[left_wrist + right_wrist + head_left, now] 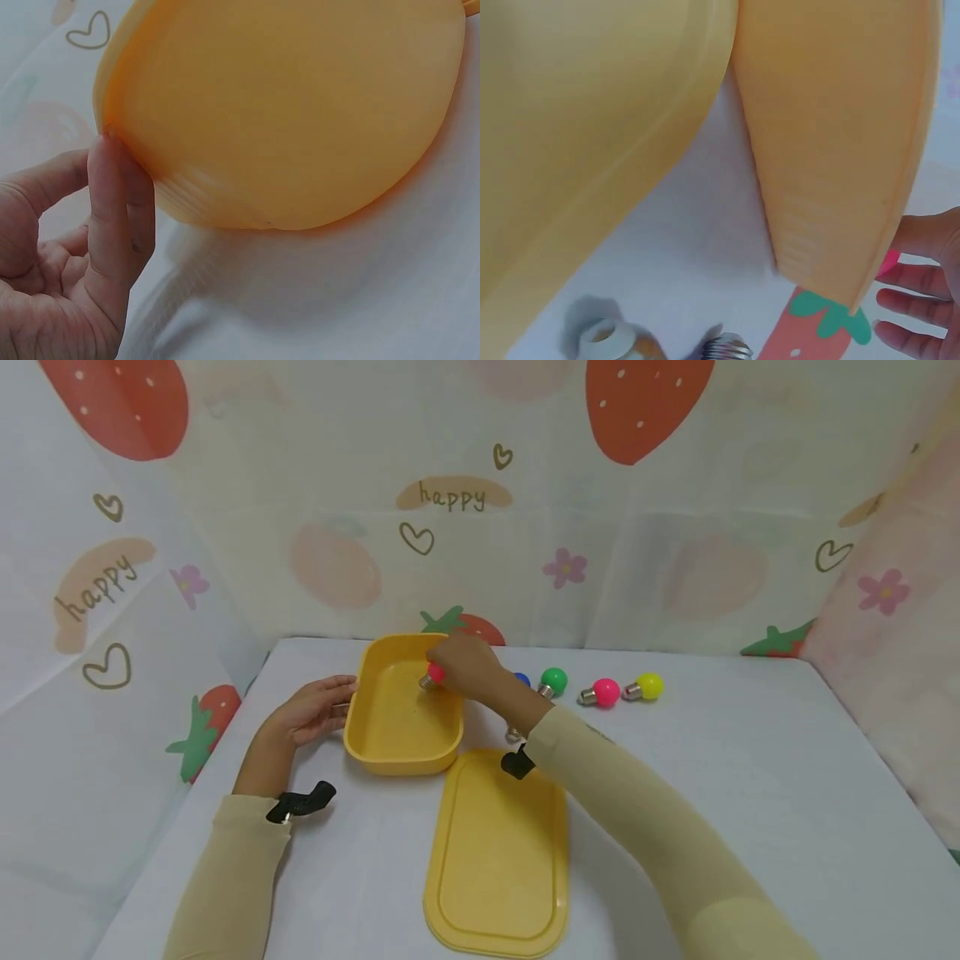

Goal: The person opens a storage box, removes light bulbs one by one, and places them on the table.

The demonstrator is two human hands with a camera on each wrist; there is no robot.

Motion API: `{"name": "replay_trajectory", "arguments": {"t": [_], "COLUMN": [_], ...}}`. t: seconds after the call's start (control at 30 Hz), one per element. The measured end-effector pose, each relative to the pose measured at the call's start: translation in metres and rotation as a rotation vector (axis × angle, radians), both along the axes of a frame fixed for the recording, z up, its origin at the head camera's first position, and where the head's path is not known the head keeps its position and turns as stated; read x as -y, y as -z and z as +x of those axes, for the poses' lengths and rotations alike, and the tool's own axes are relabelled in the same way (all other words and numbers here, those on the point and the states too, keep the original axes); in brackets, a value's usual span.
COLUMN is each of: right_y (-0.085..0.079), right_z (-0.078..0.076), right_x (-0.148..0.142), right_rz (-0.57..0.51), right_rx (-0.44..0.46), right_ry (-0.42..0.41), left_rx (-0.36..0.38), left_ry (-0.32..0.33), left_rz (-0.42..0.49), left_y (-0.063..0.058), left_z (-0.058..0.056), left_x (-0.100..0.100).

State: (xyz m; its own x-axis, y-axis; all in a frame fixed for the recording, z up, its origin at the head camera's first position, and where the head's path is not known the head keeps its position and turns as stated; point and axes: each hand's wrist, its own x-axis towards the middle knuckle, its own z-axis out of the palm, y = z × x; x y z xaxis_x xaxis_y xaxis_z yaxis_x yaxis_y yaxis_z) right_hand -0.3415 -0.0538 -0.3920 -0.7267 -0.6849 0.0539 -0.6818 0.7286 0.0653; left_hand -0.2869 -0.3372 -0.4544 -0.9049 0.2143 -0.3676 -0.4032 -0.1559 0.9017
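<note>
A yellow plastic box without its cover stands on the table at centre left. My left hand rests against the box's left side; in the left wrist view its straight fingers touch the wall near the rim. Over the right part of the box, my right hand holds a pinkish-red light bulb, its metal screw base pointing down and left. The right wrist view shows only a sliver of that bulb behind the fingers. The box's inner floor shows no bulb lying on it.
A flat yellow lid lies in front of the box. To the right are a partly hidden blue bulb, a green bulb, a pink bulb and a yellow bulb. Another bulb base shows beside my right forearm.
</note>
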Motion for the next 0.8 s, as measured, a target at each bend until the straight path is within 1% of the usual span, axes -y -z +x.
{"name": "replay_trajectory", "arguments": {"t": [0.1, 0.2, 0.33, 0.43, 0.63, 0.8], "right_y": [-0.004, -0.010, -0.019, -0.022, -0.029, -0.034], "right_z": [0.004, 0.008, 0.014, 0.019, 0.028, 0.037], "right_x": [-0.005, -0.011, -0.021, -0.030, -0.047, -0.058], "right_rz": [-0.063, -0.132, -0.203, -0.239, -0.321, -0.353], "right_rx": [0.047, 0.075, 0.056, 0.042, 0.056, 0.082], "right_ry": [0.022, 0.035, 0.029, 0.033, 0.040, 0.051], "left_rx": [0.001, 0.000, 0.001, 0.004, 0.010, 0.012], "left_ry": [0.009, 0.005, 0.001, 0.013, 0.002, 0.008], "left_rz": [0.009, 0.010, 0.011, 0.022, 0.016, 0.018], "left_y": [-0.001, -0.002, -0.003, -0.004, -0.004, -0.004], "left_z": [0.001, 0.001, 0.001, 0.001, 0.000, 0.000], "left_x": [0.002, 0.003, 0.003, 0.003, 0.001, 0.001]}}
